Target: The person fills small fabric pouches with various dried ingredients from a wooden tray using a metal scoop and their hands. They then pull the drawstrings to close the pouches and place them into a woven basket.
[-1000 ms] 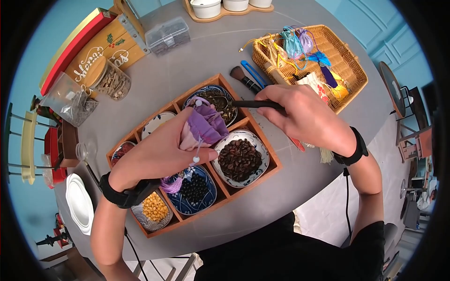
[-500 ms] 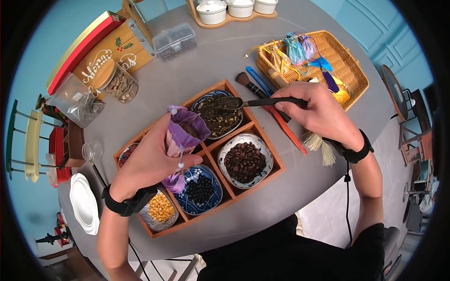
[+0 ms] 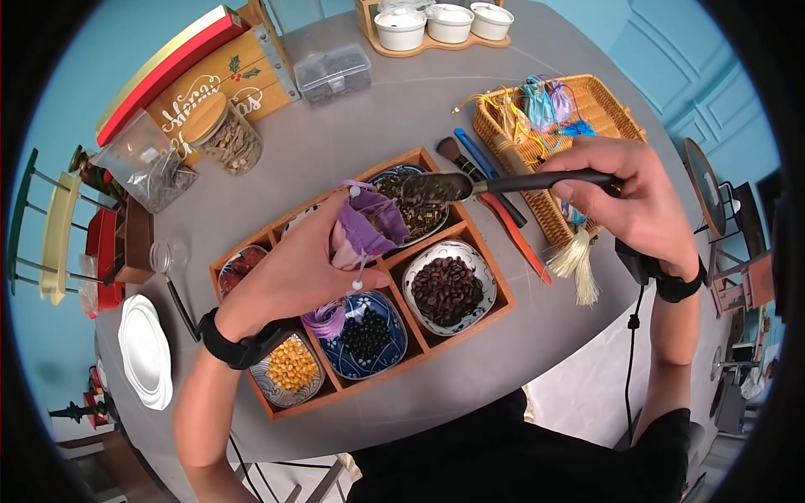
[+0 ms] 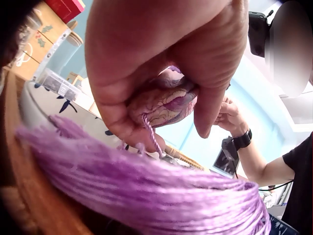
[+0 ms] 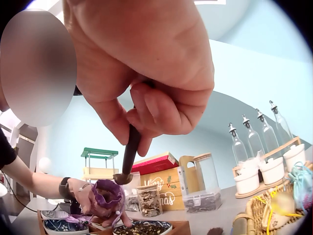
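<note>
Lifted off the dried-herb bowl [image 3: 417, 210], the right hand [image 3: 641, 205] grips a loaded dark metal spoon [image 3: 470, 185] — just beside the small purple drawstring pouch [image 3: 369, 228] the left hand [image 3: 298, 272] clutches.

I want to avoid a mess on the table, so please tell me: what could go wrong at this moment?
1. The spoon is heaped with dried herbs, in the air between its bowl and the purple pouch; a tilt of the right hand could spill some.
2. The pouch mouth looks small and soft in the left hand, so herbs may miss it and fall into the wooden tray.
</note>
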Available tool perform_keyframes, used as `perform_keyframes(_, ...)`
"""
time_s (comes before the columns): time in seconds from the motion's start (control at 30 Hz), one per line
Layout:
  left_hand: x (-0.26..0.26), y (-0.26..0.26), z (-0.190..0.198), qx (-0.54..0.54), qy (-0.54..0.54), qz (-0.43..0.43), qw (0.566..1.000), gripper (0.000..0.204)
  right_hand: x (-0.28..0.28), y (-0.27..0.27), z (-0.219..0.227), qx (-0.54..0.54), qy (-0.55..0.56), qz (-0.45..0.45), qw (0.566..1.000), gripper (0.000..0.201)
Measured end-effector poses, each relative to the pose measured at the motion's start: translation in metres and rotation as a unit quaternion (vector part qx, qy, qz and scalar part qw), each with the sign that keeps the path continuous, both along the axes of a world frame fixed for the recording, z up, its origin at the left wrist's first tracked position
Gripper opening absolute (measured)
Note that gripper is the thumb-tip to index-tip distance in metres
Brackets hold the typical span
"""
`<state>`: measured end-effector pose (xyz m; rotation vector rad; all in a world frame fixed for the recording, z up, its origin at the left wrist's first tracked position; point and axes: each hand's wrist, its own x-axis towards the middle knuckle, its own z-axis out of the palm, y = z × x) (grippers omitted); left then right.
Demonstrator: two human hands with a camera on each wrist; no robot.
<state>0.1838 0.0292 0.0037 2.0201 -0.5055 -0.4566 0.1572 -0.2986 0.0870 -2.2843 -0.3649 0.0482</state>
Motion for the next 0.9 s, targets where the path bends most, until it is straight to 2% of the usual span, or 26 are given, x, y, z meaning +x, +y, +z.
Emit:
perform_keyframes(0.1, -0.001, -0.005, 0.010, 0.019, 0.000, -0.010, 1.000, 0.085, 0.001, 0.014, 0.008, -0.008, 0.001, 0.033, 0.999, 0.014)
perform_keyframes(0.17, -0.001, -0.008, 0.017, 0.048, 0.095, 0.001, 0.994, 0.083, 0.009, 0.022, 0.007, -0.049, -0.008, 0.098, 0.994, 0.014)
perform_keyframes(0.2, -0.002, -0.009, 0.020, 0.049, 0.094, 0.003, 0.994, 0.083, 0.013, 0.029, 0.007, -0.048, -0.010, 0.100, 0.994, 0.014)
perform_keyframes(0.27, -0.004, -0.012, 0.022, 0.044, 0.032, -0.022, 0.998, 0.080, 0.020, 0.044, 0.002, -0.071, -0.060, 0.137, 0.986, 0.015)
perform_keyframes(0.3, -0.005, -0.014, 0.022, 0.045, 0.033, -0.022, 0.998, 0.080, 0.022, 0.048, -0.004, -0.096, -0.116, 0.164, 0.975, 0.020)
perform_keyframes(0.33, -0.005, -0.015, 0.022, 0.045, 0.045, -0.009, 0.998, 0.075, 0.022, 0.053, -0.005, -0.095, -0.116, 0.164, 0.975, 0.020)
perform_keyframes(0.4, -0.005, -0.013, 0.019, 0.043, 0.056, 0.006, 0.997, 0.070, 0.017, 0.063, -0.006, -0.139, -0.206, 0.207, 0.946, 0.024)
perform_keyframes(0.43, -0.004, -0.012, 0.016, 0.008, 0.069, 0.003, 0.998, 0.068, 0.014, 0.065, -0.013, -0.123, -0.278, 0.205, 0.930, 0.021)
perform_keyframes(0.47, -0.004, -0.010, 0.014, -0.028, 0.082, 0.001, 0.996, 0.066, 0.012, 0.064, -0.013, -0.124, -0.279, 0.208, 0.929, 0.021)
perform_keyframes(0.53, -0.003, -0.007, 0.015, -0.021, 0.066, 0.006, 0.998, 0.063, 0.008, 0.057, -0.012, -0.107, -0.300, 0.195, 0.928, 0.022)
perform_keyframes(0.67, 0.000, -0.001, 0.009, -0.004, 0.040, 0.004, 0.999, 0.053, 0.009, 0.025, -0.004, -0.077, -0.244, 0.158, 0.954, 0.022)
perform_keyframes(0.73, -0.001, -0.002, 0.015, -0.023, 0.076, 0.007, 0.997, 0.047, 0.009, 0.010, -0.006, -0.055, -0.173, 0.069, 0.981, 0.022)
perform_keyframes(0.8, 0.002, 0.004, 0.010, -0.037, 0.091, -0.010, 0.995, 0.045, 0.013, 0.002, -0.008, -0.055, -0.156, 0.064, 0.984, 0.019)
perform_keyframes(0.9, 0.002, 0.004, 0.012, -0.027, 0.127, 0.011, 0.991, 0.045, 0.020, 0.000, -0.014, -0.086, -0.001, 0.053, 0.995, 0.017)
